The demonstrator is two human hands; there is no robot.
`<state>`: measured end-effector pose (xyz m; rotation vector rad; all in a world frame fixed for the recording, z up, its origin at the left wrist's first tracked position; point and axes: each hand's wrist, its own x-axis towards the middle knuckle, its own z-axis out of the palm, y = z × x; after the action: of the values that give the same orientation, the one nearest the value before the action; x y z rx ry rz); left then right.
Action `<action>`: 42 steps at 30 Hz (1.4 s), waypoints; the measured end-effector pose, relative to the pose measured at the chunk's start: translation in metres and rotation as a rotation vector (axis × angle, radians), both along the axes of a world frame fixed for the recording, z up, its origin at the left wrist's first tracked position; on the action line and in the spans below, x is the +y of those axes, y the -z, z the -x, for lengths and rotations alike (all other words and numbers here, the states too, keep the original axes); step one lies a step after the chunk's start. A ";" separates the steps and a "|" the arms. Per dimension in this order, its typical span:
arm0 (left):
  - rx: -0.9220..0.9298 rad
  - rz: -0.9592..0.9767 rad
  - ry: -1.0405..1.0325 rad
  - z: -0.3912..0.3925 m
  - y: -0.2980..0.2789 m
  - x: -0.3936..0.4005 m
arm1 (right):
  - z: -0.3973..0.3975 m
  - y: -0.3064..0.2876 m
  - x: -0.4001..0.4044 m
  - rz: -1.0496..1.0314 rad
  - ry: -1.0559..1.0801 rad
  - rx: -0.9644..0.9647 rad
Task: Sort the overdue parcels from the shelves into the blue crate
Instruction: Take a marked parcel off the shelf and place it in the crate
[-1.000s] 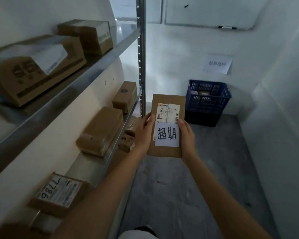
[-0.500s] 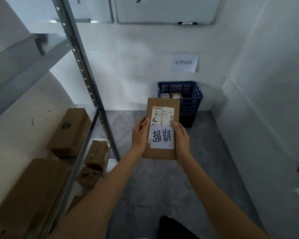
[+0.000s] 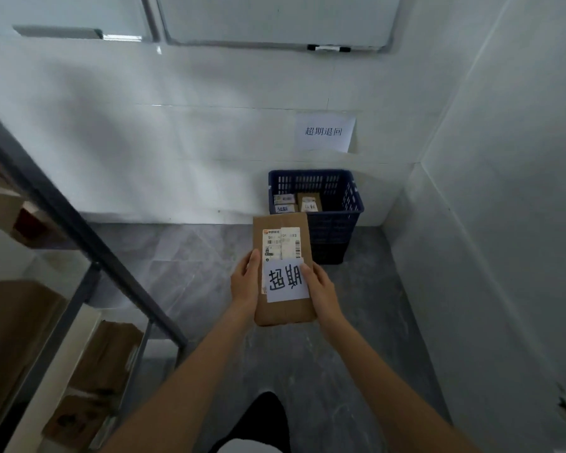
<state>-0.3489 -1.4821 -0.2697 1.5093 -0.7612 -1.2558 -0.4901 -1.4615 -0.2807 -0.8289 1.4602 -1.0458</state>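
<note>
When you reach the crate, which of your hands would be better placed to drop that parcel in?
Probably right: the blue crate stands ahead-right, on the right hand's side.

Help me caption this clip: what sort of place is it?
Probably a small parcel storeroom: metal shelving with cardboard boxes, a blue crate of labelled parcels under a wall notice, and a held parcel.

The parcel (image 3: 283, 269) is matt brown cardboard with a white paper note (image 3: 286, 280) and a printed label (image 3: 281, 243). The crate (image 3: 335, 223) is blue perforated plastic. The floor (image 3: 190, 263) looks like smooth grey stone with a faint sheen. The shelf post (image 3: 79, 230) is dark metal. The walls (image 3: 177, 142) are smooth and white, the sign (image 3: 324, 132) plain paper.
</note>
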 end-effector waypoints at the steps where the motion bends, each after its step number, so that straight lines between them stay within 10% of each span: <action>1: 0.006 -0.004 0.004 0.006 0.004 -0.018 | 0.007 0.003 -0.017 -0.003 0.001 0.003; 29: -0.059 -0.245 0.308 0.254 0.086 -0.527 | 0.257 0.086 -0.500 -0.200 0.167 -0.044; 42: -0.123 -0.455 0.256 0.330 0.164 -0.686 | 0.327 0.160 -0.675 -0.379 -0.028 0.257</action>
<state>-0.6789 -2.1682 -0.4337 1.9126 -0.8031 -1.6177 -0.8167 -2.1362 -0.4404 -0.7231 1.7890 -0.6264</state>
